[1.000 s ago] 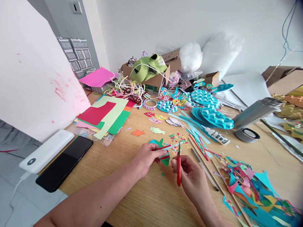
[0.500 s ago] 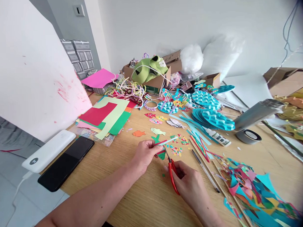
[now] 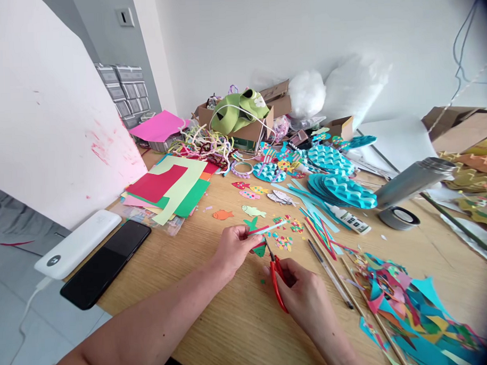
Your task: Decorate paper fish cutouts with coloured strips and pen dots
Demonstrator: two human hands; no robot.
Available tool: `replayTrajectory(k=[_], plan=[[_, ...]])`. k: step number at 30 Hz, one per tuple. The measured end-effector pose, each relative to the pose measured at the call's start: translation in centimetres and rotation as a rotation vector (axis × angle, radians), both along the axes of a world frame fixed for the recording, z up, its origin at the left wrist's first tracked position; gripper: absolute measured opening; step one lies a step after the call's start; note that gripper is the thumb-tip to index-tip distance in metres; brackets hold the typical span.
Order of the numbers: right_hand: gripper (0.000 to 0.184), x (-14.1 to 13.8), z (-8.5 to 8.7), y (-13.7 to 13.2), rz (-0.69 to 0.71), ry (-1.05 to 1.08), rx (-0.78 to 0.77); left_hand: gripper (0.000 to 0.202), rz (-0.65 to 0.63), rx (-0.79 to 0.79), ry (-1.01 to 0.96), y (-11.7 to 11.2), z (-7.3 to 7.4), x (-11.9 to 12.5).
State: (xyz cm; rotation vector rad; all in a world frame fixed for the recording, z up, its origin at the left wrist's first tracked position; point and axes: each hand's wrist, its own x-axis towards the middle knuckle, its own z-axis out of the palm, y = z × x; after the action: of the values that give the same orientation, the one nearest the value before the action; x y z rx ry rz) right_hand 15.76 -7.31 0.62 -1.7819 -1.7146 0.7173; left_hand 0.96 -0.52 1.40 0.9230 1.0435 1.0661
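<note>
My left hand [image 3: 236,247] pinches a green paper fish [image 3: 261,250] with paper strips [image 3: 274,226] laid across it, one pale blue and one red. Red-handled scissors [image 3: 277,282] are in my right hand [image 3: 305,292], their blades pointing away from me and up against the fish by my left fingertips. How far the blades are apart is hard to see. Past my hands lie a pale green paper fish [image 3: 253,211] and an orange paper fish [image 3: 223,214]. Small coloured paper dots [image 3: 283,240] are scattered just beyond the scissors.
Coloured paper sheets [image 3: 188,197] are stacked at the left, near a black phone [image 3: 106,264] and a white power bank [image 3: 78,244]. On the right are a pen [image 3: 330,275], wooden sticks, a glue bottle [image 3: 353,221], a steel flask [image 3: 415,182] and a heap of paper scraps [image 3: 424,314].
The red strip across the green fish sits slightly differently under my left fingers. Both hands and the scissors stay in nearly the same place; the view shifts a little.
</note>
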Motion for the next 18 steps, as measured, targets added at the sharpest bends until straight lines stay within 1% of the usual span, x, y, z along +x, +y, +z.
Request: replayTrajectory(k=[13, 18], plan=[[0.038, 0.09, -0.11, -0.14, 0.009, -0.027, 0.038, 0.024, 0.009, 0.008, 0.037, 0.12, -0.35, -0.14], [0.039, 0.01, 0.02, -0.04, 0.011, -0.054, 0.044, 0.023, 0.002, -0.002, 0.024, 0.07, -0.17, -0.13]])
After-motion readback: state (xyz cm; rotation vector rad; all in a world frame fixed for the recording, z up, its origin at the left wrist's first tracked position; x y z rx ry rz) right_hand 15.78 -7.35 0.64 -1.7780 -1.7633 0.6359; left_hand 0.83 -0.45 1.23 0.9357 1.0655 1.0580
